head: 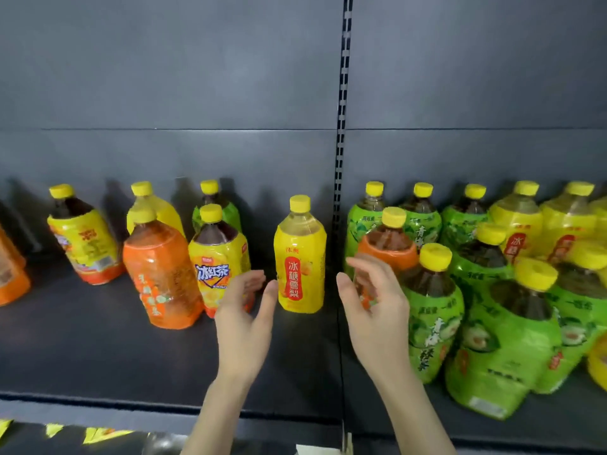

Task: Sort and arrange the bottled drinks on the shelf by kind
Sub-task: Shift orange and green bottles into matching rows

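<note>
- Pear-drink bottle [300, 257] stands upright at frame centre on the dark shelf [98, 356], just left of the slotted upright [341, 126], with a hand on either side of it.
- Left hand [246, 310], lower centre, is spread wide with straight fingers and holds nothing. Its thumb tip is just beside the pear-drink bottle's lower left; whether they touch cannot be told.
- Right hand [374, 307] is also spread, its fingers loosely extended and blurred. It is clear of the pear-drink bottle and in front of an orange bottle [394, 247]; contact there cannot be told.
- Orange labels, three: that one, a left-centre orange bottle [161, 274], and a cut-off orange bottle [10, 274] at the left edge.
- Yellow-and-orange labels over dark tea, two: a tilted tea bottle [82, 238] at left and a front tea bottle [218, 257] by the left hand.
- Green labels: a back green bottle [231, 216] left of centre, and at least seven crowded at right, the nearest green bottle [505, 339] leaning.
- Pale yellow kind: the centre one, a back yellow bottle [154, 208] at left, two more at upper right, and fragments at the right edge.
- The centre bottle has a yellow cap, pale clear liquid and a yellow wrap with a red vertical panel of white characters.
</note>
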